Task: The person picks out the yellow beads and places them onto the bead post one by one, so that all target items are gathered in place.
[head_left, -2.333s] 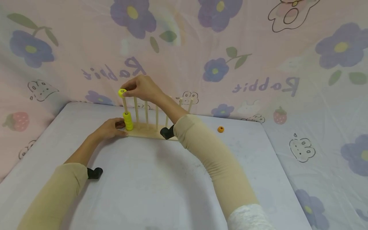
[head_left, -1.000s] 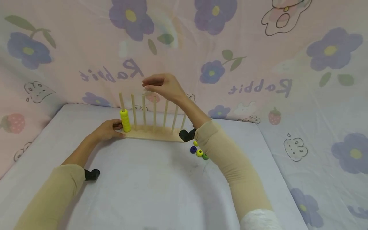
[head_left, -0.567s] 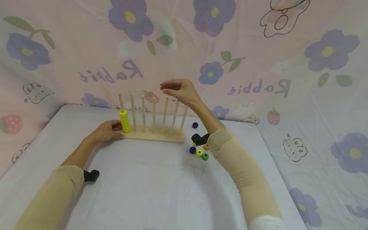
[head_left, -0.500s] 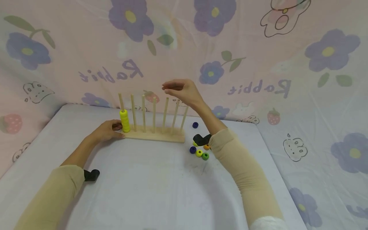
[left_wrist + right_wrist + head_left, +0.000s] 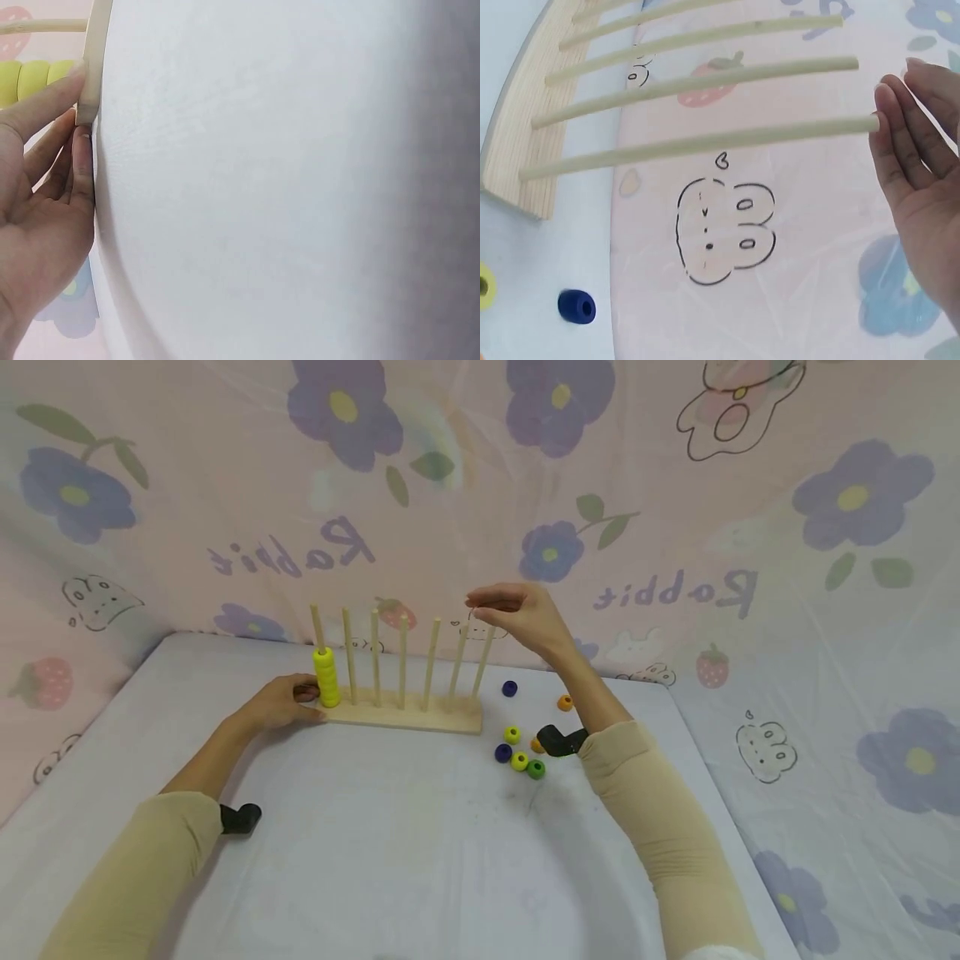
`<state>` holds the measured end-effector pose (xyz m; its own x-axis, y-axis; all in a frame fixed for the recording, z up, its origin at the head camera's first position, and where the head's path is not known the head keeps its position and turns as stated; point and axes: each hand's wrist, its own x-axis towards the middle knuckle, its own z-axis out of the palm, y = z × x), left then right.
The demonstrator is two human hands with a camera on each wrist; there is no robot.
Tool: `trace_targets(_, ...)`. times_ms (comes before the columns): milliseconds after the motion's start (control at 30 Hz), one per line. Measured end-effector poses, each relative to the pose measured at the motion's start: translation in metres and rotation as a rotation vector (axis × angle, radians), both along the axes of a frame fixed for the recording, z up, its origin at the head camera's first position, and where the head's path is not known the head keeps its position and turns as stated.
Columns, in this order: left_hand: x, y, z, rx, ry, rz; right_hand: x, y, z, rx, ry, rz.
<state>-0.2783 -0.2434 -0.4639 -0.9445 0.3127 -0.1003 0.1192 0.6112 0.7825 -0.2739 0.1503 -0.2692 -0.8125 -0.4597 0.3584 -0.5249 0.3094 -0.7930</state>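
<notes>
Left fingers [image 5: 46, 103] grip base [image 5: 405, 718]; right fingers [image 5: 893, 160] slightly parted.

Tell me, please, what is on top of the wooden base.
Seven pegs stand on the wooden base, with yellow beads stacked on the leftmost peg. Those beads cover that peg's lower part and the spot beneath them, so neither can be seen.

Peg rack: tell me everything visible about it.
The peg rack is pale, wood-looking: flat rectangular base, seven thin round pegs upright in a row. It sits on the white table surface. Yellow beads are stacked on the leftmost peg, its top bare; the other six carry none. The left hand holds the base's left end; the right hand is near the rightmost peg's tip, contact unclear.
</notes>
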Motion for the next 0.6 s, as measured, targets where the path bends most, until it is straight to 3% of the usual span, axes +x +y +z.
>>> trace_targets(100,0.001,-0.002,0.0,0.004,0.004,0.002,0.002,0.009,-0.002,0.007,0.011,-0.02)
trace_targets(367,0.0,-0.001,-0.001,-0.011,0.011,-0.007,-0.016,0.043,-0.04,-0.047,0.017,-0.05)
trace_targets(600,0.001,-0.003,0.0,0.008,0.011,-0.014,-0.011,0.055,-0.055,-0.014,-0.005,-0.078)
